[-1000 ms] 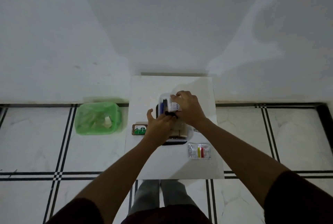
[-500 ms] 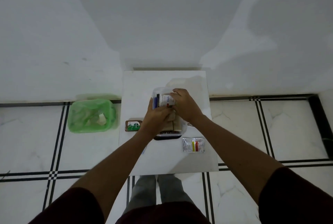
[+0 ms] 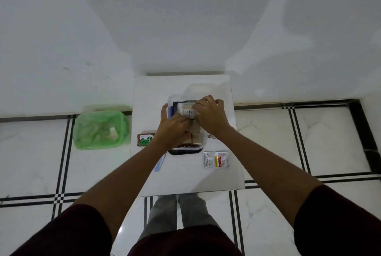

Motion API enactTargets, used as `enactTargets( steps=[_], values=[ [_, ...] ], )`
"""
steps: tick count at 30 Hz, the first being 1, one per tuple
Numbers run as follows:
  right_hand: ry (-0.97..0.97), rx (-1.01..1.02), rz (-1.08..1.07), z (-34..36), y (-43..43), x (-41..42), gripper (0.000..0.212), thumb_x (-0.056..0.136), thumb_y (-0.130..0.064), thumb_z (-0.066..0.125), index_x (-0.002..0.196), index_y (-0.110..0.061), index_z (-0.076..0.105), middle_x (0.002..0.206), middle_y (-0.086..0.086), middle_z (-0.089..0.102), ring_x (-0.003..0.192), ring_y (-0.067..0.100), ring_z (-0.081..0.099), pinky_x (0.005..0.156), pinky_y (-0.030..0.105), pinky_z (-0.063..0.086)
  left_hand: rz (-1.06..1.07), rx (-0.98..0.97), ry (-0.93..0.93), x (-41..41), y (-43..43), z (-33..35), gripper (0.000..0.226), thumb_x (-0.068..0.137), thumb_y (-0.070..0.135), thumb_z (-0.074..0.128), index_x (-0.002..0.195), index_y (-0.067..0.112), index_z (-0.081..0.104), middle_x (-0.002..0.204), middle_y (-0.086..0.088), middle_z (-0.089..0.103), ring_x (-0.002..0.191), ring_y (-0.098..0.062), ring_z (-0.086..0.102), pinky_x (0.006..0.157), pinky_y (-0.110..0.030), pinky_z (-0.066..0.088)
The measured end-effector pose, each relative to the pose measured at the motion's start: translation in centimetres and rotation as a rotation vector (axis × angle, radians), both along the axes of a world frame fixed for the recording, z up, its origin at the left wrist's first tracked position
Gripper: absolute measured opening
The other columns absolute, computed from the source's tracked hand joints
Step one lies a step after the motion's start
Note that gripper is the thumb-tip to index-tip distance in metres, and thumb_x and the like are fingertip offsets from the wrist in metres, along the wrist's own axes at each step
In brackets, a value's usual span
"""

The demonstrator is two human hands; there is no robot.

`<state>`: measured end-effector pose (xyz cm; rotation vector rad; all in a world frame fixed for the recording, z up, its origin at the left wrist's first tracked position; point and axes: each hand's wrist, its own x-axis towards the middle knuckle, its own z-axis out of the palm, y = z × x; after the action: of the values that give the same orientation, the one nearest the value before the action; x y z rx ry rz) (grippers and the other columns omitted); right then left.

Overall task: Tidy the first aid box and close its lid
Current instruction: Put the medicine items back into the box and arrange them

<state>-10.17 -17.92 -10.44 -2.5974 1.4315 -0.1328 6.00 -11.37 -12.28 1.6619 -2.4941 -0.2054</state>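
The clear first aid box (image 3: 203,142) sits on a dark lid or base in the middle of a small white table (image 3: 185,177). Both hands are over it. My right hand (image 3: 210,114) grips a white printed packet (image 3: 186,111) at the box's far end. My left hand (image 3: 172,130) presses on the packet's near edge and the box's left side, fingers curled. Brown packs (image 3: 194,139) and a blue item (image 3: 170,111) lie inside. What is under the hands is hidden.
A brown bottle with a green label (image 3: 144,139) lies left of the box. A strip packet with red and yellow print (image 3: 215,159) lies at the front right. A pale blue item (image 3: 159,164) shows under my left forearm. A green-lined bin (image 3: 101,130) stands on the floor at left.
The white packet has been pushed down and flatter into the box's far end. Both hands stayed on it, with the left hand closing in over the box.
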Motion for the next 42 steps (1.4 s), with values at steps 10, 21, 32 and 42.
enactTargets(
  steps=[10,21,32,42],
  values=[
    [-0.025,-0.054,0.013,-0.3,0.1,-0.5,0.009,0.079,-0.019,0.067,0.087,-0.016,0.071,0.099,0.004,0.073,0.1,0.027,0.061,0.081,0.049,0.042,0.28,-0.035,0.061,-0.5,0.8,-0.5,0.044,0.065,0.04,0.074,0.099,0.015,0.062,0.103,-0.004,0.065,0.096,-0.027,0.06,0.093,-0.058,0.037],
    [-0.299,0.003,-0.258,-0.3,3.3,-5.2,0.022,0.082,-0.013,0.062,0.103,-0.013,0.066,0.105,0.006,0.069,0.099,0.027,0.059,0.079,0.042,0.045,0.411,0.222,0.29,9.3,5.9,-1.1,0.049,0.069,0.037,0.059,0.109,0.01,0.064,0.11,-0.009,0.067,0.104,-0.031,0.06,0.083,-0.042,0.048],
    [0.207,0.462,-0.075,-4.4,10.1,-6.8,0.042,0.082,-0.03,0.065,0.121,-0.019,0.055,0.13,0.004,0.056,0.117,0.026,0.048,0.09,0.042,0.043,0.339,0.457,-0.011,9.3,5.0,-3.8,0.053,0.075,0.028,0.071,0.123,0.012,0.055,0.12,-0.008,0.058,0.111,-0.029,0.053,0.088,-0.046,0.045],
    [0.024,0.568,-0.288,-3.6,9.3,-7.6,0.013,0.081,-0.023,0.065,0.092,-0.017,0.069,0.101,0.001,0.067,0.096,0.024,0.06,0.081,0.037,0.046,0.466,0.211,0.358,8.9,6.3,0.1,0.044,0.066,0.005,0.079,0.106,0.0,0.061,0.101,-0.018,0.06,0.094,-0.034,0.054,0.08,-0.033,0.042]
  ],
)
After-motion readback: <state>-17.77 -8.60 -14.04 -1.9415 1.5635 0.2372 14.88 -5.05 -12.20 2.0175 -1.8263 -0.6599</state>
